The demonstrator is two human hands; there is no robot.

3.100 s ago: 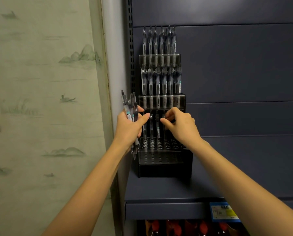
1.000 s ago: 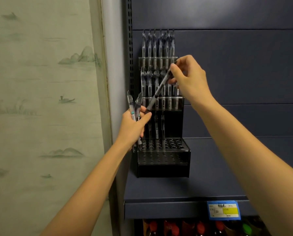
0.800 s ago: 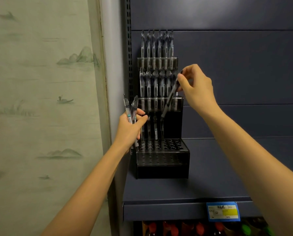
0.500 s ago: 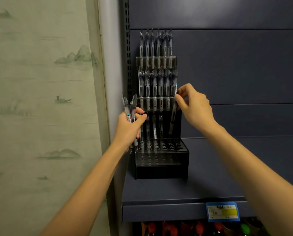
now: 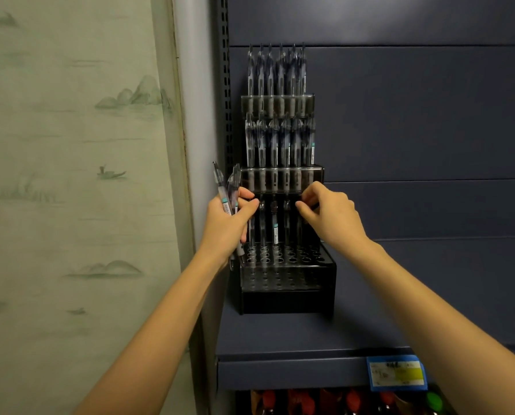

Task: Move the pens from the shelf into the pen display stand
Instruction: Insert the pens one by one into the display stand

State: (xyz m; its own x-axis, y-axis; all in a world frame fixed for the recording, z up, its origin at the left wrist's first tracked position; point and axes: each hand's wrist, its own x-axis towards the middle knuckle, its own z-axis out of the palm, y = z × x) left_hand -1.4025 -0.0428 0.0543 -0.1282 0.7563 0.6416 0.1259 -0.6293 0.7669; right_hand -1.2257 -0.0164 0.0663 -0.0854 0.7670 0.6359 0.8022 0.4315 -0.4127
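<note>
A black tiered pen display stand (image 5: 289, 301) stands on the dark blue shelf (image 5: 280, 339). Its top two tiers are full of clear pens. Several pens stand in the back row of the bottom tier. My left hand (image 5: 224, 226) grips a small bundle of clear pens (image 5: 224, 193) just left of the stand. My right hand (image 5: 329, 215) pinches the top of one pen (image 5: 298, 227) that stands upright over the right part of that back row; its tip is near the holes, and my fingers hide its upper end.
Rows of unfilled holes (image 5: 286, 259) lie in front of the standing pens. A painted wall (image 5: 70, 175) is to the left. A blue and yellow price tag (image 5: 397, 374) hangs on the shelf edge, with bottles (image 5: 310, 402) on the level below.
My right hand pulled one pen from the left hand's bundle, swung it upright and lowered it into the bottom tier's back row. My left hand stayed put with the other pens.
</note>
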